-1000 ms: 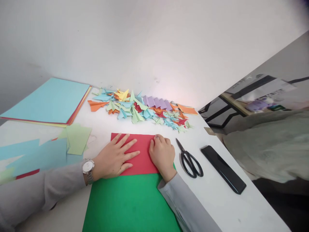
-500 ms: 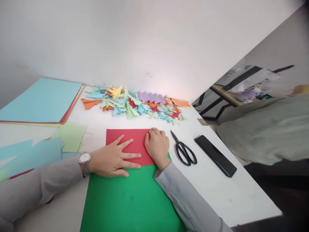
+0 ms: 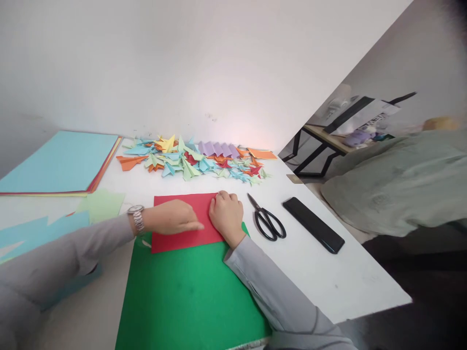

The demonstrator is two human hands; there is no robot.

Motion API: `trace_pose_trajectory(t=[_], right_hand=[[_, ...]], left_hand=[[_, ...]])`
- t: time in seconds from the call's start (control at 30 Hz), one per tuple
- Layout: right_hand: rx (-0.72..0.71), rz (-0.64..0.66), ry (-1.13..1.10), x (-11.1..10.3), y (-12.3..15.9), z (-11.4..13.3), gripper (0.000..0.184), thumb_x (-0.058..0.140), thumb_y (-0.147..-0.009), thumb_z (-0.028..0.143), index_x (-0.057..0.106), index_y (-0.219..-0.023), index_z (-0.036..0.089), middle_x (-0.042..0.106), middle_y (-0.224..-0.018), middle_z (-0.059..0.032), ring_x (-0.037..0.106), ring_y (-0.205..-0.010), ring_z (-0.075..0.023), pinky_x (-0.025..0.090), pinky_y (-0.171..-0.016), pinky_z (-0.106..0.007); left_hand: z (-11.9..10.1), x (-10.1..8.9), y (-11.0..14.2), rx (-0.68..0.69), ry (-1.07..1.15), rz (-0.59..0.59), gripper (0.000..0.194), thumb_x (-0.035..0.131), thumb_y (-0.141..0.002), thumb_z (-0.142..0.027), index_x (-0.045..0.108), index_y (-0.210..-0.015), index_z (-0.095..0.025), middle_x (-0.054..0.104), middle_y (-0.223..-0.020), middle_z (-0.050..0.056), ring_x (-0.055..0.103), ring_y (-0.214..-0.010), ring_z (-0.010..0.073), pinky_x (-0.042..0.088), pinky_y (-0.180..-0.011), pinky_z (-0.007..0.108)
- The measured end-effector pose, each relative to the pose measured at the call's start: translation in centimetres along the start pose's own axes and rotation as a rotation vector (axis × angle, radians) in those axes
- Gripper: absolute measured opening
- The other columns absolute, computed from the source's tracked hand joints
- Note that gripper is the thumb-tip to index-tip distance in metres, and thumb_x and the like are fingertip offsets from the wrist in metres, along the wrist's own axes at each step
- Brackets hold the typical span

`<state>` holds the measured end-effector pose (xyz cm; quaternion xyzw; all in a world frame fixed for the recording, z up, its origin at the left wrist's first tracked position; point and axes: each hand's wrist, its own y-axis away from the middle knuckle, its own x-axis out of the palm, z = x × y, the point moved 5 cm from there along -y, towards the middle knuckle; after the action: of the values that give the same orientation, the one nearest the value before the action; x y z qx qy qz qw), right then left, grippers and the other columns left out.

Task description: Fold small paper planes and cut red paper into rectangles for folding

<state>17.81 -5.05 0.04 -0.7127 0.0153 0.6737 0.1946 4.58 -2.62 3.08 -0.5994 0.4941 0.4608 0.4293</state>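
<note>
Red paper (image 3: 193, 238) lies flat across the far end of the green sheet (image 3: 186, 291). Smoothing or creasing seems in hand: at that sheet's far right, the right hand (image 3: 226, 214) presses with fingers bent together; toward its far left, the left hand's (image 3: 173, 217) fingers curl under, grip hidden. Next probably calls for steady right-hand pressure.
</note>
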Motion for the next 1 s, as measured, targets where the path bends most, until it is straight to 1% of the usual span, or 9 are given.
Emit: trace_pose_trajectory(t=[0.07,0.13,0.23,0.37,0.53,0.67,0.8,0.9,1.0], right_hand=[[0.002,-0.005,-0.006,0.1,0.0,-0.1,0.032,0.038,-0.094,0.025,0.068,-0.095,0.013,0.066,-0.109,-0.0136,0.056,-0.096,-0.0276,0.042,-0.073,-0.037],[0.000,-0.012,-0.014,0.2,0.1,-0.1,0.032,0.039,-0.094,0.026,0.068,-0.095,0.014,0.066,-0.109,-0.0134,0.056,-0.096,-0.0276,0.042,-0.073,-0.037],[-0.006,-0.025,-0.029,0.2,0.2,-0.3,0.031,0.039,-0.094,0.025,0.068,-0.095,0.014,0.066,-0.110,-0.0134,0.056,-0.096,-0.0277,0.042,-0.073,-0.038],[-0.011,-0.028,-0.043,0.2,0.2,-0.4,0.029,0.041,-0.092,0.021,0.068,-0.096,0.014,0.066,-0.110,-0.0144,0.056,-0.097,-0.0279,0.042,-0.074,-0.038],[-0.019,-0.024,-0.053,0.1,0.1,-0.4,0.027,0.042,-0.091,0.020,0.068,-0.095,0.013,0.066,-0.109,-0.0152,0.056,-0.097,-0.0285,0.042,-0.074,-0.038],[-0.033,0.006,-0.038,-0.1,-0.1,-0.4,0.030,0.040,-0.091,0.019,0.069,-0.096,0.012,0.066,-0.106,-0.0155,0.056,-0.097,-0.0296,0.043,-0.073,-0.039],[-0.135,0.061,0.010,-0.5,-0.4,0.0,0.032,0.039,-0.090,0.013,0.070,-0.098,0.010,0.061,-0.117,-0.0183,0.057,-0.098,-0.0295,0.043,-0.077,-0.040],[-0.183,0.079,0.032,-0.8,-0.5,0.2,0.034,0.038,-0.089,0.012,0.071,-0.098,0.010,0.056,-0.126,-0.0197,0.057,-0.100,-0.0292,0.043,-0.080,-0.040],[-0.210,0.106,0.044,-0.9,-0.5,0.2,0.034,0.038,-0.089,0.012,0.071,-0.097,0.011,0.057,-0.122,-0.0197,0.057,-0.100,-0.0292,0.043,-0.081,-0.040]], left_hand=[[1.1,0.5,-1.9,-0.092,-0.020,-0.020,0.039,0.037,-0.098,-0.029,0.069,-0.080,-0.016,0.072,-0.077,0.005,0.063,-0.069,0.0170,0.044,-0.067,0.028],[1.9,1.1,-3.1,-0.183,-0.084,-0.136,0.035,0.034,-0.096,-0.020,0.068,-0.094,-0.014,0.071,-0.091,0.010,0.065,-0.082,0.0202,0.046,-0.073,0.031],[1.9,2.8,-3.6,-0.176,-0.137,-0.182,0.036,0.034,-0.096,-0.022,0.062,-0.116,-0.011,0.064,-0.122,0.015,0.059,-0.110,0.0240,0.044,-0.094,0.038],[1.1,4.3,-2.6,-0.116,-0.166,-0.050,0.056,0.038,-0.096,-0.040,0.043,-0.139,-0.005,0.040,-0.148,0.019,0.035,-0.137,0.0318,0.025,-0.112,0.048],[-0.7,4.2,-0.3,-0.010,-0.162,0.021,0.068,0.030,-0.096,-0.052,0.036,-0.144,-0.004,0.034,-0.150,0.023,0.028,-0.141,0.0345,0.018,-0.114,0.050],[-1.9,4.1,0.9,0.080,-0.152,0.006,0.058,0.032,-0.096,-0.052,0.039,-0.145,-0.022,0.038,-0.150,0.016,0.032,-0.139,0.0320,0.019,-0.113,0.050],[-2.5,3.8,0.9,0.138,-0.151,0.016,0.054,0.035,-0.093,-0.055,0.043,-0.142,-0.033,0.044,-0.147,0.009,0.038,-0.133,0.0346,0.025,-0.107,0.052],[-2.9,3.5,0.4,0.149,-0.158,0.036,0.058,0.035,-0.090,-0.061,0.043,-0.142,-0.035,0.046,-0.144,0.012,0.042,-0.124,0.0376,0.028,-0.101,0.056],[-3.5,3.5,-0.1,0.119,-0.158,0.026,0.061,0.033,-0.088,-0.066,0.044,-0.141,-0.036,0.049,-0.136,0.014,0.045,-0.116,0.0379,0.030,-0.096,0.058]])
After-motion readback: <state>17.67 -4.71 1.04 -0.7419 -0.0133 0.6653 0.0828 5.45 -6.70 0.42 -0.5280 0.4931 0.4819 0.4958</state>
